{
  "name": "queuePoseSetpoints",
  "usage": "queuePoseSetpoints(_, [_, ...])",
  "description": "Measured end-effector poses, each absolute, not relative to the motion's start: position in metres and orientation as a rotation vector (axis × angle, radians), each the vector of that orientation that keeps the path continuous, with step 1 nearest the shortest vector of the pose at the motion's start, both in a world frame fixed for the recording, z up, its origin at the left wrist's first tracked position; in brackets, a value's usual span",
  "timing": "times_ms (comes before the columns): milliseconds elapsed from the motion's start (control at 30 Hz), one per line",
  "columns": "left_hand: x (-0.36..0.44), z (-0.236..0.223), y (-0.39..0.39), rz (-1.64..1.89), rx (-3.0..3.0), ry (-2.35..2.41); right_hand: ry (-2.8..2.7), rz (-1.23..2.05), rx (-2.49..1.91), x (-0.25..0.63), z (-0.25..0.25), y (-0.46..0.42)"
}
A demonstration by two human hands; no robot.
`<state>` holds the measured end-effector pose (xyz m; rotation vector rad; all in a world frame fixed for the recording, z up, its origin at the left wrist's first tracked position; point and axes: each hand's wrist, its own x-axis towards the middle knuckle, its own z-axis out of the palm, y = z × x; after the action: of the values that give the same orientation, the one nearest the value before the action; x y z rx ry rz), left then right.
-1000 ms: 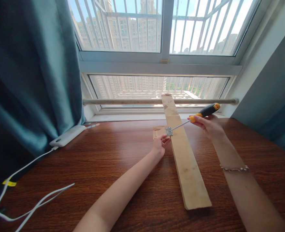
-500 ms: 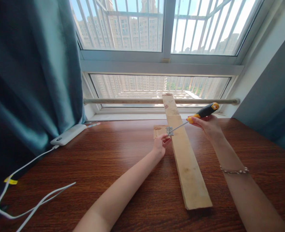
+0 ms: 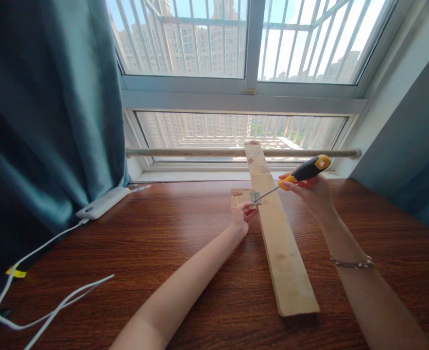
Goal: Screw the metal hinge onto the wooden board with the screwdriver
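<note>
My right hand (image 3: 311, 192) is closed around the lower part of a yellow and black screwdriver (image 3: 305, 170). The tool slants down to the left, its tip at a silver metal hinge (image 3: 255, 197). The hinge bridges a small wooden block (image 3: 238, 197) and a long wooden plank (image 3: 282, 243). At the hinge's near edge, my left hand (image 3: 241, 216) has its fingers pinched together by the block and the screwdriver tip. Whatever lies between those fingertips is too small to make out.
All this rests on a brown wood-grain table (image 3: 185, 243). A white power bank (image 3: 103, 203) with a white cable (image 3: 54, 313) lies at the left beside a blue curtain (image 3: 83, 97). Behind the table, a horizontal rail (image 3: 199, 152) crosses the window, close to the plank's far end.
My right hand has shifted slightly left on the screwdriver, and the handle has dropped a little toward the hinge. The left hand, plank and block look unmoved.
</note>
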<state>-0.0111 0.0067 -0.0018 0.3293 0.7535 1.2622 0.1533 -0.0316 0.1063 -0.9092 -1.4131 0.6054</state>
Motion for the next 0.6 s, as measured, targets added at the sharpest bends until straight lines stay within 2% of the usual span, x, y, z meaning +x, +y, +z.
queuePoseSetpoints(433, [-0.011,0.000,0.006,1.273,0.352,0.744,-1.257,0.251,-1.109,0.140,0.097,-0.035])
queuePoseSetpoints(600, [-0.011,-0.002,0.007,1.268,0.359,0.731,-1.214,0.333,-1.068,0.133,0.098,-0.036])
